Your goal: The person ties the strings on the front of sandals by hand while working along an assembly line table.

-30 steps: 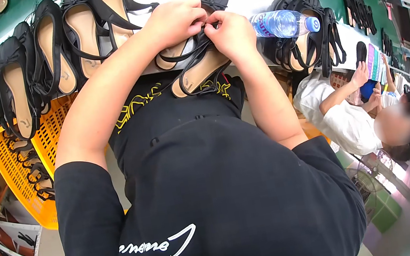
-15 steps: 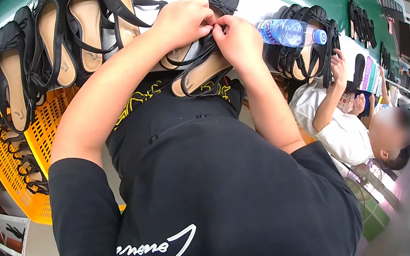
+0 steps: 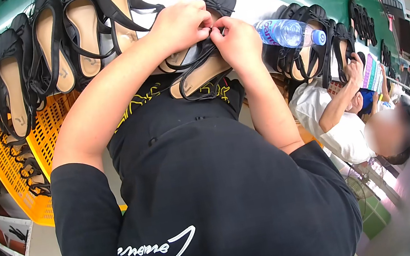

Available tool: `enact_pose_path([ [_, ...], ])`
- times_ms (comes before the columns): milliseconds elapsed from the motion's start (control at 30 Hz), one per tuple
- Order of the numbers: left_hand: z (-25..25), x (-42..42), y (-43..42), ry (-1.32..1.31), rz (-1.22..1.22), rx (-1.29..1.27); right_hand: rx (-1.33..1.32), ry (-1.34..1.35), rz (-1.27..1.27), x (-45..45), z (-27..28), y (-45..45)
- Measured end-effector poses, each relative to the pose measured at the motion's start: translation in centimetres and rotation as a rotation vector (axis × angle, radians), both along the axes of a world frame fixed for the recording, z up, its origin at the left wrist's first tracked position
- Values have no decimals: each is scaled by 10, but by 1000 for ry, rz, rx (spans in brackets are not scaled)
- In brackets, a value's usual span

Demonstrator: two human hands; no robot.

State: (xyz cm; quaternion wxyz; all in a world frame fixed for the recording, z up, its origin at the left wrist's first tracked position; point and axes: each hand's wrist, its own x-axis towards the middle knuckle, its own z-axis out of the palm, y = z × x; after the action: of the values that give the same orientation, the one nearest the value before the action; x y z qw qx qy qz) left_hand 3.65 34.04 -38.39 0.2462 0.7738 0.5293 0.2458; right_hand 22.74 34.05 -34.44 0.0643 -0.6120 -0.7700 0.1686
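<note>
Close to my body at the table edge is a black sandal (image 3: 199, 79) with a tan insole, tilted, its straps rising toward my fingers. My left hand (image 3: 185, 23) is closed in a pinch at the sandal's thin black strap. Right beside it, my right hand (image 3: 236, 41) also pinches at that strap, the fingertips of both hands almost touching. The exact spot they grip is small and partly covered by the fingers. Just beyond them lies another black shoe (image 3: 221, 3) with a gathered toe, partly hidden by my left hand.
A row of black sandals (image 3: 53, 45) lines the table on the left, above a yellow crate (image 3: 12, 176) holding more sandals. To the right, a water bottle (image 3: 287, 33) lies on several sandals. A person in a white shirt (image 3: 349, 131) works there, one hand at a black shoe.
My hands stay pinched together at the strap with only a slight shift. The person on the right has moved a hand further right, to a black shoe.
</note>
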Motion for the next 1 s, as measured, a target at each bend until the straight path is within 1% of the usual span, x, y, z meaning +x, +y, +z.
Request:
enact_pose_path([
  [300, -5, -9, 3, -33, -81, 50, -29, 13, 51, 4, 1, 5],
  [367, -6, -8, 2, -93, -74, 53, -28, 24, 58, 4, 1, 6],
  [467, -4, -9, 3, -111, -74, 16, -21, 17, 78, 5, 2, 6],
  [567, -4, -10, 3, -93, -93, 19, -64, 31, 62, 6, 5, 8],
  [633, -3, -10, 3, -99, -99, 17, -167, 80, 47, 8, 6, 13],
  [767, 0, -10, 1, -88, -96, 28, -203, 81, 100, 9, 6, 23],
  [933, 0, -10, 1, -70, -81, 11, -222, -34, 172, 4, 21, 28],
  [1000, -2, -9, 1, -71, -77, 13, -221, -33, 184, 4, 23, 26],
])
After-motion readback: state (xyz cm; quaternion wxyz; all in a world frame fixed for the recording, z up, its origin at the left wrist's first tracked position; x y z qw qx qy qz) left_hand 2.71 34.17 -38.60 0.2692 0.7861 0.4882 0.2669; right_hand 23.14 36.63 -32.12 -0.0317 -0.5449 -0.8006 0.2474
